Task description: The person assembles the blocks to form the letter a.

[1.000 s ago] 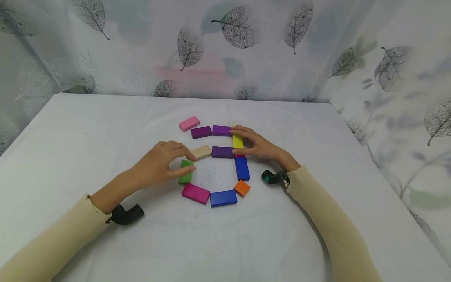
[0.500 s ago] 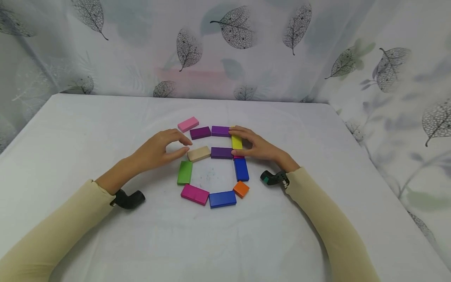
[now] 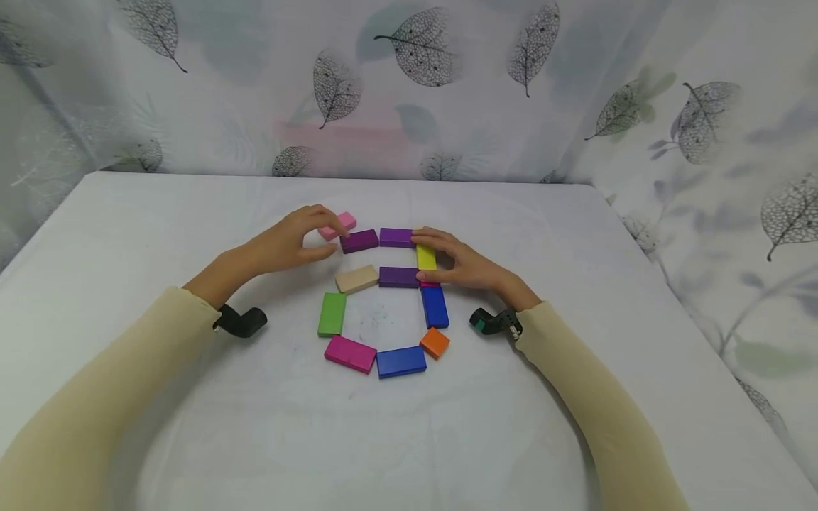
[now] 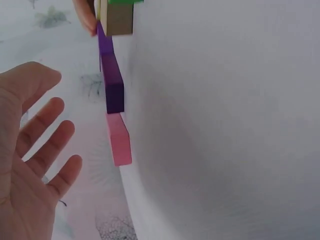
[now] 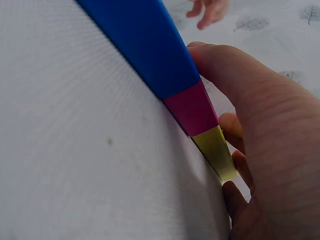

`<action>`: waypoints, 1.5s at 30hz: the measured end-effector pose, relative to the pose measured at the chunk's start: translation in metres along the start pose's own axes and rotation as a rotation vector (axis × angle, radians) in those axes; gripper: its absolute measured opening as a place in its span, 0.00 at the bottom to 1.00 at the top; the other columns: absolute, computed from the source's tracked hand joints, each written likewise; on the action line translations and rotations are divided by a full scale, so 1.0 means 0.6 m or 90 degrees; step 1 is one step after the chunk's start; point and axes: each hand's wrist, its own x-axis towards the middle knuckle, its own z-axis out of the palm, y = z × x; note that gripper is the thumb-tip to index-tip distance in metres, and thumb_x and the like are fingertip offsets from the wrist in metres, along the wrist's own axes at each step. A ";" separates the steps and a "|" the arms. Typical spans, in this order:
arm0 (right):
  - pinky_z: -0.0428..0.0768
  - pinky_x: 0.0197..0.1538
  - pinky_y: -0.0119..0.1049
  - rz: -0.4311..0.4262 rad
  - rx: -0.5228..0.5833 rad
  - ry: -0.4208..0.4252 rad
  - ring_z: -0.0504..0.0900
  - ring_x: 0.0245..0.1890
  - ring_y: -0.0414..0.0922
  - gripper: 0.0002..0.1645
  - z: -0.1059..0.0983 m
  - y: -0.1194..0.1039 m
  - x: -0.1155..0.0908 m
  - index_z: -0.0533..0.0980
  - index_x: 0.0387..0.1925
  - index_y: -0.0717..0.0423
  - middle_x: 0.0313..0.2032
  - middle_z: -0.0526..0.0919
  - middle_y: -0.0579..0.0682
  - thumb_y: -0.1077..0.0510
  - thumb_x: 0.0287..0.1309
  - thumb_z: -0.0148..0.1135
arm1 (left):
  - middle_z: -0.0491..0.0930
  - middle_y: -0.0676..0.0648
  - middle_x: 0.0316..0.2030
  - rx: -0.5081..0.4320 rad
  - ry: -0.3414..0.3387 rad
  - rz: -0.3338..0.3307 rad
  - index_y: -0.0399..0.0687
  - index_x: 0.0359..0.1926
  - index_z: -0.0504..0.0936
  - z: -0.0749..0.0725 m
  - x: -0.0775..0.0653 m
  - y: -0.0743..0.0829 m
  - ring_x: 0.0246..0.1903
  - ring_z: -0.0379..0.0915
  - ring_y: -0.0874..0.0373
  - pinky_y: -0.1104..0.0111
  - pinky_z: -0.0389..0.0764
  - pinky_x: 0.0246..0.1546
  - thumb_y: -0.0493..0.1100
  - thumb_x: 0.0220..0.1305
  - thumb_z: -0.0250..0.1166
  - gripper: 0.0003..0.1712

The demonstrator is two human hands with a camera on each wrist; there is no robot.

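In the head view my left hand hovers by the dark purple block and the pink block, its fingers loosely bent and apart. The left wrist view shows this palm with nothing in it, beside the pink block. My right hand rests over the yellow block. Its fingers lie at the block's far end and its thumb by the magenta block. From the right wrist, fingers show behind the yellow block. Two purple blocks lie left of that hand.
A beige block, a green one, a larger magenta one, two blue ones and an orange square form a loop on the white table. A leaf-patterned curtain hangs behind.
My left hand has moved away from the green and beige blocks, up the table to the dark purple and pink blocks. The right hand stays at the yellow block.
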 end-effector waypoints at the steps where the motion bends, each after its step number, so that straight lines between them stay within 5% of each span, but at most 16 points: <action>1: 0.45 0.74 0.55 0.002 0.000 0.000 0.44 0.76 0.49 0.41 0.000 0.000 0.000 0.61 0.72 0.52 0.75 0.52 0.50 0.53 0.60 0.66 | 0.76 0.39 0.51 -0.003 -0.009 -0.004 0.38 0.51 0.80 -0.001 0.004 -0.004 0.57 0.67 0.43 0.47 0.67 0.61 0.32 0.62 0.64 0.16; 15: 0.45 0.74 0.56 -0.005 0.007 -0.006 0.43 0.76 0.49 0.42 -0.003 0.004 -0.002 0.60 0.72 0.53 0.75 0.51 0.51 0.53 0.61 0.66 | 0.66 0.35 0.63 0.020 -0.095 -0.052 0.40 0.63 0.72 -0.005 0.057 -0.048 0.65 0.56 0.37 0.41 0.57 0.65 0.24 0.53 0.60 0.33; 26: 0.45 0.74 0.55 -0.004 0.007 -0.010 0.44 0.76 0.50 0.42 -0.003 -0.001 -0.001 0.60 0.72 0.54 0.75 0.51 0.52 0.54 0.60 0.66 | 0.56 0.34 0.71 -0.011 -0.175 -0.093 0.37 0.70 0.63 -0.004 0.064 -0.074 0.72 0.46 0.37 0.44 0.51 0.70 0.23 0.56 0.59 0.39; 45: 0.45 0.74 0.54 -0.014 0.011 -0.005 0.44 0.76 0.50 0.41 -0.003 0.000 -0.003 0.60 0.72 0.55 0.75 0.52 0.53 0.56 0.61 0.66 | 0.64 0.33 0.64 0.019 -0.153 -0.165 0.38 0.64 0.70 -0.019 0.054 -0.068 0.65 0.56 0.38 0.43 0.57 0.67 0.37 0.58 0.68 0.33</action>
